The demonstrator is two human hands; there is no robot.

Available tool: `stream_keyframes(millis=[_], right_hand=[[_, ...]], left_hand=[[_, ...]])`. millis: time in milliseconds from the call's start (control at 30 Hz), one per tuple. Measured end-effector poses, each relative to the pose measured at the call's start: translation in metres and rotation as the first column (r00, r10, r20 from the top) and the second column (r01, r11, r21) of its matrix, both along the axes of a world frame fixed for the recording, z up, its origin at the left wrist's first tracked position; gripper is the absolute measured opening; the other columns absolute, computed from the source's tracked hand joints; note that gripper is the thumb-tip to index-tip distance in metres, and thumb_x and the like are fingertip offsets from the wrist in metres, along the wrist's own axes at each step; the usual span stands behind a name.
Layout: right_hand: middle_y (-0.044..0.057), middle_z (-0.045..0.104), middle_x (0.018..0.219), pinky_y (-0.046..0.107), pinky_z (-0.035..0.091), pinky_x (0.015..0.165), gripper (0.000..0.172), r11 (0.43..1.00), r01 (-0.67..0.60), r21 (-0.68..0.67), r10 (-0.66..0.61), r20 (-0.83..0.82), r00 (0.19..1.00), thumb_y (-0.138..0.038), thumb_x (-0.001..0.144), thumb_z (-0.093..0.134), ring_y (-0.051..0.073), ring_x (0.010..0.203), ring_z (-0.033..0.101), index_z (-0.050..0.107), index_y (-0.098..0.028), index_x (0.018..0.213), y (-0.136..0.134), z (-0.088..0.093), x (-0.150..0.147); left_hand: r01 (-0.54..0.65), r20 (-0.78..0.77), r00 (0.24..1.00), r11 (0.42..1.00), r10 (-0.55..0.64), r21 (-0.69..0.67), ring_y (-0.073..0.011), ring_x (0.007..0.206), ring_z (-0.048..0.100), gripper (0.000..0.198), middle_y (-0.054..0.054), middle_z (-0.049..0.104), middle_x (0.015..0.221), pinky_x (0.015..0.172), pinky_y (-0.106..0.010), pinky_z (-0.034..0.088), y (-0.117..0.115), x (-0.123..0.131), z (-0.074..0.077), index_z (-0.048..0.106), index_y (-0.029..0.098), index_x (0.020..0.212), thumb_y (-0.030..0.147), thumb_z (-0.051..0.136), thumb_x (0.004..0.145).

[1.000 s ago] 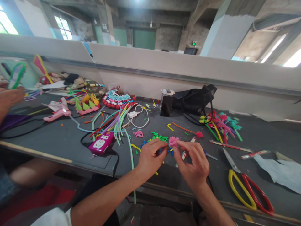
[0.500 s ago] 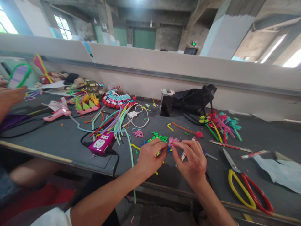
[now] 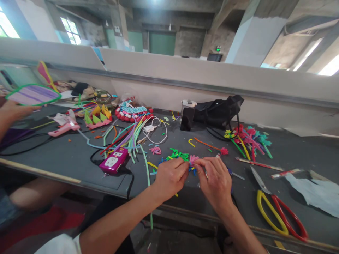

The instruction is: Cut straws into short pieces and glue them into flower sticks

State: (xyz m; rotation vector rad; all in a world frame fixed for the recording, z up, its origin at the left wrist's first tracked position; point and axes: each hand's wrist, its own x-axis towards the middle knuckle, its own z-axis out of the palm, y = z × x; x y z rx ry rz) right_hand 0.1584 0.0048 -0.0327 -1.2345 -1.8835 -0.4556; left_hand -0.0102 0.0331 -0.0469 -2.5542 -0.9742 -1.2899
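A small pink fuzzy flower (image 3: 193, 158) is pinched between both hands, above the dark table. My left hand (image 3: 171, 177) is closed at the flower's left side, fingers curled and pressed together. On the right, my right hand (image 3: 215, 176) has its thumb and index finger closed on the flower. Short green cut pieces (image 3: 179, 154) lie just behind my left hand, with blue and yellow bits among them. A few pink pieces (image 3: 155, 150) lie further left. An orange stem with a red tuft (image 3: 224, 151) rests behind my right hand.
Red-and-yellow-handled scissors (image 3: 270, 208) lie at the right, near colourful fuzzy flowers (image 3: 251, 137). A purple power socket (image 3: 114, 161), long stems and a pink glue gun (image 3: 65, 128) are left. A phone (image 3: 187, 119) and black bag stand behind. Another person's hand (image 3: 16, 111) holds a green-rimmed oval.
My right hand has shifted slightly, its fingers drawn closer together at the flower. At the left, the other person's green-rimmed oval has turned flatter and moved right.
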Motion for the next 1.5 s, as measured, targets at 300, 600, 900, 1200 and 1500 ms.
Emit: stream_keyframes(millis=[300, 600, 900, 1200, 1500], right_hand=[[0.005, 0.066, 0.084, 0.036, 0.041, 0.077, 0.015, 0.995, 0.067, -0.069, -0.064, 0.051, 0.997, -0.028, 0.095, 0.055, 0.021, 0.08, 0.057, 0.066, -0.019, 0.09, -0.001, -0.003, 0.0], [0.004, 0.067, 0.087, 0.034, 0.045, 0.076, 0.013, 0.999, 0.003, -0.054, -0.005, -0.035, 0.999, -0.027, 0.094, 0.056, 0.02, 0.081, 0.059, 0.066, -0.02, 0.097, -0.001, 0.0, 0.002], [0.001, 0.065, 0.083, 0.025, 0.048, 0.064, 0.012, 0.999, -0.027, 0.047, 0.039, -0.28, 0.959, -0.018, 0.089, 0.063, 0.013, 0.07, 0.06, 0.064, -0.02, 0.101, -0.006, 0.004, 0.001], [0.001, 0.064, 0.081, 0.025, 0.047, 0.062, 0.013, 0.997, -0.07, 0.041, 0.079, -0.33, 0.941, -0.014, 0.089, 0.061, 0.012, 0.065, 0.057, 0.064, -0.02, 0.1, -0.01, 0.008, -0.002], [0.007, 0.064, 0.097, 0.037, 0.049, 0.081, 0.027, 0.986, -0.164, 0.005, 0.159, -0.276, 0.948, -0.019, 0.088, 0.063, 0.02, 0.09, 0.059, 0.062, -0.02, 0.115, -0.007, 0.007, 0.0]], left_hand=[[0.006, -0.124, 0.992, 0.995, 0.006, 0.098, -0.0152, 0.061, 0.06, 0.02, -0.003, 0.063, 0.068, 0.055, -0.027, 0.043, -0.001, 0.001, 0.004, 0.065, 0.015, 0.084, 0.017, 0.047, 0.091], [0.06, 0.018, 0.998, 0.997, -0.059, -0.041, -0.0138, 0.064, 0.06, 0.018, -0.004, 0.065, 0.071, 0.057, -0.024, 0.043, 0.002, 0.002, -0.001, 0.066, 0.015, 0.085, 0.015, 0.049, 0.089], [0.443, 0.626, 0.747, 0.533, 0.225, -0.721, -0.007, 0.049, 0.04, 0.016, 0.004, 0.051, 0.056, 0.047, -0.02, 0.03, 0.0, 0.009, 0.016, 0.067, 0.015, 0.074, 0.031, 0.066, 0.075], [0.7, 0.732, 0.601, 0.23, 0.321, -0.676, -0.004, 0.043, 0.022, 0.018, 0.009, 0.035, 0.045, 0.043, -0.022, 0.013, -0.002, 0.003, 0.029, 0.065, 0.014, 0.065, 0.031, 0.071, 0.068], [0.592, 0.683, 0.706, 0.372, 0.188, -0.714, -0.0075, 0.054, 0.043, 0.014, 0.003, 0.055, 0.058, 0.052, -0.02, 0.032, -0.001, 0.006, 0.022, 0.066, 0.014, 0.065, 0.028, 0.069, 0.068]])
